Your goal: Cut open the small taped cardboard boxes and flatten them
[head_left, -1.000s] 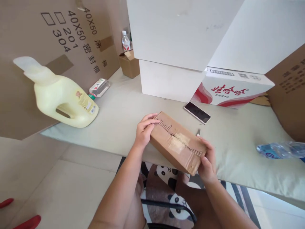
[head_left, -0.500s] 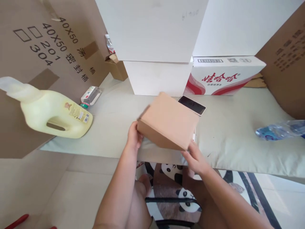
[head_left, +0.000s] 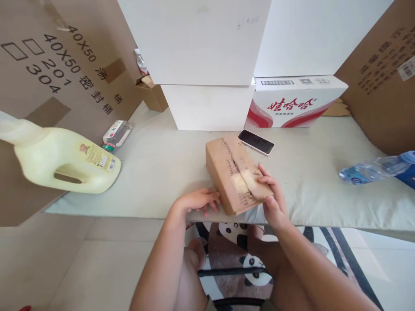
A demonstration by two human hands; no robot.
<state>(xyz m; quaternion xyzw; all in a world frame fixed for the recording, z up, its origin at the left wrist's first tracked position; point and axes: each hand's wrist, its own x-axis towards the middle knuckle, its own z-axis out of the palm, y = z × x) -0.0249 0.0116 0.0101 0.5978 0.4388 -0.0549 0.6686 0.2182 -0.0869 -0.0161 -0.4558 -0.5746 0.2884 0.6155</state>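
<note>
A small brown cardboard box (head_left: pixel 227 172) lies on the pale cloth surface near its front edge. Its upper face carries dark marks, a strip of tape and a torn-looking flap. My right hand (head_left: pixel 275 201) grips the right corner, with fingers over the top and the thumb at the near side. By the lower left side is my left hand (head_left: pixel 202 201), its fingers loosely spread and the fingertips close against the cardboard; whether they press on it I cannot tell. Just behind the box lies a phone (head_left: pixel 256 142) with a dark screen.
White cartons (head_left: pixel 207 106) stand at the back, one with red lettering (head_left: pixel 293 103). To the left are a yellow jug (head_left: pixel 68 160), a small clear bottle (head_left: pixel 116 134) and a large carton (head_left: pixel 97 65). A plastic bottle (head_left: pixel 372 168) lies at the right.
The box has been turned over and round, so a marked, taped face now shows instead of a plain one. My left hand has loosened its hold; my right hand has moved up the right corner.
</note>
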